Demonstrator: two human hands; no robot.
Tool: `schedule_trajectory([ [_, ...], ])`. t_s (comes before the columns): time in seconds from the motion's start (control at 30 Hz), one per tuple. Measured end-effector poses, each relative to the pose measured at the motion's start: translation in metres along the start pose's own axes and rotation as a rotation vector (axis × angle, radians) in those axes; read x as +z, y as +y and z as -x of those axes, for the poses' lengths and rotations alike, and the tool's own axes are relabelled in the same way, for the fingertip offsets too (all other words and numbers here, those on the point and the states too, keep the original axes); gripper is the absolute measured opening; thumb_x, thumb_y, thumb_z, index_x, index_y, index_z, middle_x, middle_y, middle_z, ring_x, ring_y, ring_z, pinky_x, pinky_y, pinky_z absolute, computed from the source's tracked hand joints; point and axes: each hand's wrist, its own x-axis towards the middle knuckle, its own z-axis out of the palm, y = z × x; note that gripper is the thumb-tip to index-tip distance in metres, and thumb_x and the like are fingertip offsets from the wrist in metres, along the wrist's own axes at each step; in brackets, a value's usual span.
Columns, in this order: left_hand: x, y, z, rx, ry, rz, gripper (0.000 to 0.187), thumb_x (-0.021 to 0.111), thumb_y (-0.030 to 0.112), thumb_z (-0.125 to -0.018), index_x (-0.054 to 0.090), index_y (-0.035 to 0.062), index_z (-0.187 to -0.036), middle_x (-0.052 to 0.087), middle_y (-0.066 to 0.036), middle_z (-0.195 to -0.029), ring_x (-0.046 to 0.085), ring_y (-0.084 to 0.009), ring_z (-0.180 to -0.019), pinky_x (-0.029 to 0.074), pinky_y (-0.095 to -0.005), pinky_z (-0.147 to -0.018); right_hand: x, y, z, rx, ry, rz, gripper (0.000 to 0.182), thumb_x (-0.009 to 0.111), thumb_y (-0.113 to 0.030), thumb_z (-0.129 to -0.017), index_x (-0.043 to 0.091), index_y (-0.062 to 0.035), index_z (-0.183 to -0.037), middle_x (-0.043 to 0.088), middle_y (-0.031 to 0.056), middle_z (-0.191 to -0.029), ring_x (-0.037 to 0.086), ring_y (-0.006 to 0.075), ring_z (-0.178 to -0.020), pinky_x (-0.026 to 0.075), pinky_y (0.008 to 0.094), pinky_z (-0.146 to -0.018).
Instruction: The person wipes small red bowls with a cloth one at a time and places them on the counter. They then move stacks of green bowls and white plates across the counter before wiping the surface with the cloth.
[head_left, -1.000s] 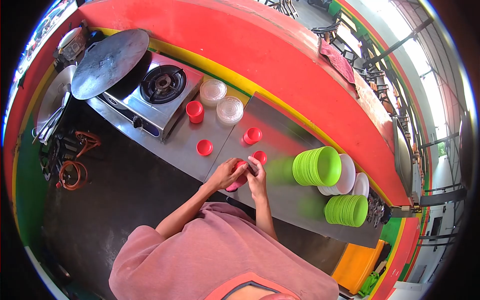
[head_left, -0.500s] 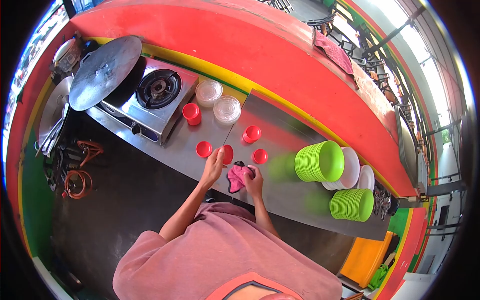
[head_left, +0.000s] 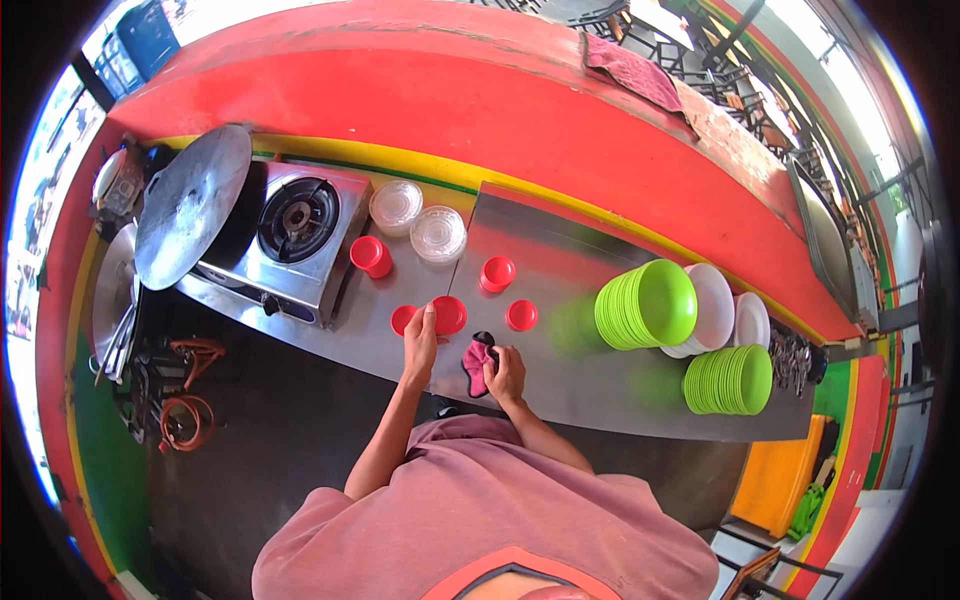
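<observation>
My left hand (head_left: 421, 348) grips a small red bowl (head_left: 450, 315) by its left side, with the bowl's inside turned up toward me. Bunched in my right hand (head_left: 506, 376) is a pink cloth (head_left: 477, 368) with dark edging, held apart from the bowl and just to its lower right. Another red bowl (head_left: 401, 319) sits behind my left fingers and is partly hidden. More red bowls stand on the steel table (head_left: 560, 390): a stack (head_left: 370, 258) toward the stove, one group (head_left: 496, 274) farther back, and one (head_left: 521, 315) to the right.
Clear plastic lids or containers (head_left: 438, 236) lie by the gas stove (head_left: 300, 215), where a large wok (head_left: 195, 205) leans. Stacked green bowls (head_left: 660, 305), another green stack (head_left: 735, 380), white bowls (head_left: 752, 322) and cutlery (head_left: 792, 362) occupy the right. A red wall (head_left: 420, 100) runs behind.
The view has swung slightly. The red bowl in my left hand has tipped, showing more of its inside. My right hand still holds the cloth, close to its earlier place.
</observation>
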Motion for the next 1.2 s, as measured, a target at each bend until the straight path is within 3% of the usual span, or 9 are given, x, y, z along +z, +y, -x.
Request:
schedule_trajectory([
  [0.27,0.023,0.0,-0.017,-0.11,-0.08,0.016,0.039,0.056,0.031,-0.1,0.056,0.0024,-0.126,0.067,-0.006,-0.1,0.069,-0.0157,-0.084,0.051,-0.0262,-0.068,-0.001,0.006,-0.002,-0.008,0.0,-0.032,0.028,0.064,-0.012,-0.076,0.055,-0.0029,-0.102,0.054,0.0166,-0.087,0.056,0.036,-0.084,0.048,0.0457,-0.073],
  [0.67,0.06,-0.004,-0.049,-0.111,-0.062,-0.038,0.037,0.058,0.032,-0.099,0.056,0.0052,-0.124,0.069,-0.006,-0.103,0.068,-0.0143,-0.085,0.05,-0.0264,-0.07,-0.013,0.014,-0.015,-0.034,-0.033,-0.171,0.028,0.064,-0.011,-0.076,0.055,-0.0026,-0.101,0.056,0.0161,-0.086,0.058,0.0364,-0.081,0.049,0.0452,-0.069],
  [0.87,0.084,-0.002,-0.066,-0.018,-0.085,-0.179,0.039,0.061,0.032,-0.097,0.055,0.004,-0.124,0.069,-0.007,-0.106,0.068,-0.0147,-0.085,0.05,-0.0264,-0.07,-0.018,0.032,-0.02,-0.091,-0.13,-0.25,0.032,0.069,-0.016,-0.074,0.054,-0.004,-0.1,0.055,0.0143,-0.088,0.057,0.0337,-0.082,0.049,0.0436,-0.071],
  [1.2,0.097,0.003,-0.081,-0.029,-0.068,-0.171,0.044,0.068,0.029,-0.093,0.053,0.0013,-0.124,0.067,-0.011,-0.104,0.066,-0.0151,-0.085,0.052,-0.0269,-0.072,-0.019,0.043,-0.036,-0.151,-0.156,-0.25,0.031,0.071,-0.019,-0.072,0.057,-0.0071,-0.097,0.056,0.0139,-0.089,0.059,0.0325,-0.083,0.051,0.0425,-0.073],
])
